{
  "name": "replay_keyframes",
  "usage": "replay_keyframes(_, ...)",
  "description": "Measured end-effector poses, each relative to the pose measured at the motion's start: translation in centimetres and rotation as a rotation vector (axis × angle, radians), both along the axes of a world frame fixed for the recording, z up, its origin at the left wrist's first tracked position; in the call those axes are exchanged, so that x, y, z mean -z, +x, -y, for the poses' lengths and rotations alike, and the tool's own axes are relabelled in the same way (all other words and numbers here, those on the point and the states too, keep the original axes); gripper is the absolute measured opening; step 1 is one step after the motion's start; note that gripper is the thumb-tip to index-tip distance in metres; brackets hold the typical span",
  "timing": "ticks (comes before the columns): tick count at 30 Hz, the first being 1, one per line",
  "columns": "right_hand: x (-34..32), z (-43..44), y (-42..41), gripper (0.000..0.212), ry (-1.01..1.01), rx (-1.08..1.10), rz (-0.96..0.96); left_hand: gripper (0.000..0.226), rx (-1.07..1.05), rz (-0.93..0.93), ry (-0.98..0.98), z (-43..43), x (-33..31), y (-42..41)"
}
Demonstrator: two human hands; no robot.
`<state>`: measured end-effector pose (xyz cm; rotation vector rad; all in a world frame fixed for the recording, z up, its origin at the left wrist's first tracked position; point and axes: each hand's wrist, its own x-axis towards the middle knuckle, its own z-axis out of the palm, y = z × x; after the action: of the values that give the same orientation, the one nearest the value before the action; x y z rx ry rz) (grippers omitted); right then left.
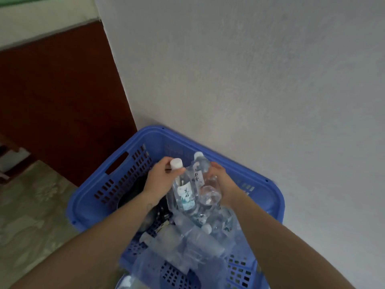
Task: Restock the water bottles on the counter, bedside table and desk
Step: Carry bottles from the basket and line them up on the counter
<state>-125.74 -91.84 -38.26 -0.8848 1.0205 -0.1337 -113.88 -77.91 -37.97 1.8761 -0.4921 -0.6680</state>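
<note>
A blue slotted plastic basket (116,180) stands on the floor against a grey wall and holds several clear water bottles (200,232) with white caps. My left hand (160,180) grips one upright bottle (184,197) by the neck, just under its white cap. My right hand (223,184) is closed around a second bottle (199,170) with a white label, held beside the first above the basket. Loose clear plastic wrap (158,259) lies over the bottles at the near end.
The grey wall (250,80) rises directly behind the basket. A dark red-brown panel (62,101) stands to the left. Mottled green-grey floor (31,215) shows at the lower left. Dark items (135,190) lie in the basket's left side.
</note>
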Motion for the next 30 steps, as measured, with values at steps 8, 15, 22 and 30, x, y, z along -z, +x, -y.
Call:
replay_keyframes(8,-12.1,-3.0,1.5,0.052,-0.219,-0.241,0.223,0.01,-0.057,0.027,-0.302,-2.8,-11.8,0.9)
replay_keyframes(15,-23.5,-8.7,3.6,0.042,-0.306,-0.287,0.486,0.012,0.006,0.115,-0.499,-8.8,-23.4,3.6)
replay_keyframes(22,-30.6,-19.4,8.0,0.046,-0.557,-0.35,0.686,0.012,-0.082,0.194,-0.678,-19.1,-30.8,7.0)
replay_keyframes(30,-35.8,-32.9,18.0,0.051,-0.62,-0.489,0.841,0.02,-0.267,0.399,-0.695,-34.4,-36.4,13.4)
